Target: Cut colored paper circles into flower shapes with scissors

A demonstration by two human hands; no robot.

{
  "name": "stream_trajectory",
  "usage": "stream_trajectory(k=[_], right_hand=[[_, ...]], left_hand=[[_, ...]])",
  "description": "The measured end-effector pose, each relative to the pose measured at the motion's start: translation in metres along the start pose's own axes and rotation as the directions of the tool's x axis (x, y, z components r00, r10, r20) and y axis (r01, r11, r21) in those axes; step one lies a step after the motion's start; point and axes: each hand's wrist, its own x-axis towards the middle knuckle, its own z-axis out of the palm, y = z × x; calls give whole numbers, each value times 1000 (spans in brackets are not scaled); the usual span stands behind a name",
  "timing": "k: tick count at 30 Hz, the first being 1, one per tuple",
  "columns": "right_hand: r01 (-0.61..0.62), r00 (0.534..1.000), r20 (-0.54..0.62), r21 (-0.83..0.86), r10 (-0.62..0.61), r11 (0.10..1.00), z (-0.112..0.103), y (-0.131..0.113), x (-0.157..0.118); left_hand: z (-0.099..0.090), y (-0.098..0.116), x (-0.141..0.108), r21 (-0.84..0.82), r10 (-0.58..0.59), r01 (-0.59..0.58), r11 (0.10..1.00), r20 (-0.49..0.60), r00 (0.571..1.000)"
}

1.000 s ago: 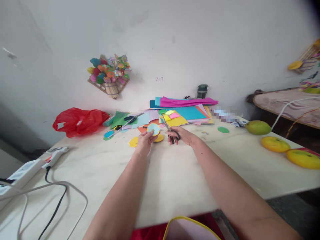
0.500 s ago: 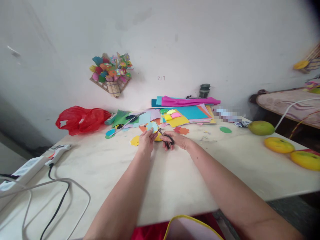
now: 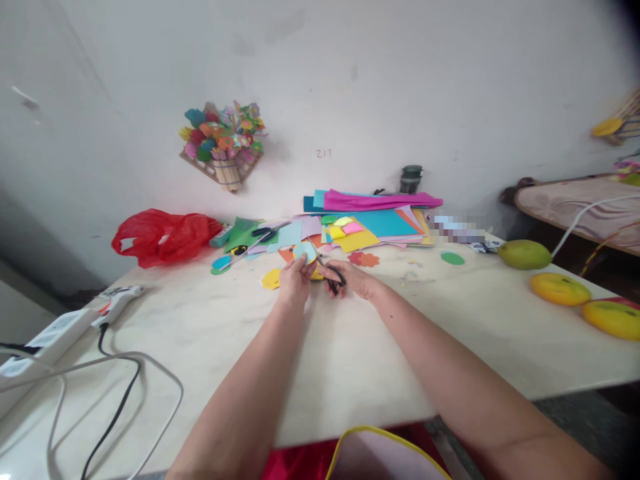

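Pinching a pale blue paper disc (image 3: 301,251) with a yellow edge between thumb and fingers, the left hand (image 3: 294,281) held it above the white table (image 3: 370,373), near the middle. The right hand (image 3: 345,276) had its fingers curled about the black handles of a pair of scissors (image 3: 340,280), whose blades pointed at the disc's right edge; whether they touched the paper, or how far they were parted, I could not tell. Yellow paper pieces (image 3: 271,279) lay just left of the left hand, and an orange flower cutout (image 3: 369,260) lay beyond the right one. Behind them spread coloured sheets (image 3: 393,225), with dark-handled scissors (image 3: 265,233) farther left, near a red plastic bag (image 3: 167,239).
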Motion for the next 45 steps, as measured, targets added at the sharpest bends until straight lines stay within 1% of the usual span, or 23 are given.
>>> stream_trajectory(k=[5, 9, 15, 31, 38, 45], right_hand=[[-1, 1000, -2, 4, 1, 1000, 1, 0, 0], [-4, 1000, -7, 7, 4, 1000, 2, 2, 2], [2, 1000, -23, 2, -2, 1000, 3, 7, 6], [22, 1000, -6, -3, -22, 1000, 3, 9, 6], [22, 1000, -5, -3, -22, 1000, 4, 10, 7], [26, 1000, -7, -8, -26, 1000, 4, 9, 7]], left_hand=[[-1, -1, 1, -13, 6, -6, 1000, 24, 1000], [-2, -2, 2, -7, 10, -10, 1000, 2, 1000], [-2, -3, 3, -34, 14, -15, 999, -3, 1000], [1, -3, 2, -110, -11, 5, 994, -54, 998], [1, -6, 3, -112, -8, 3, 994, -43, 999], [0, -7, 4, -112, -20, 13, 994, -60, 998]])
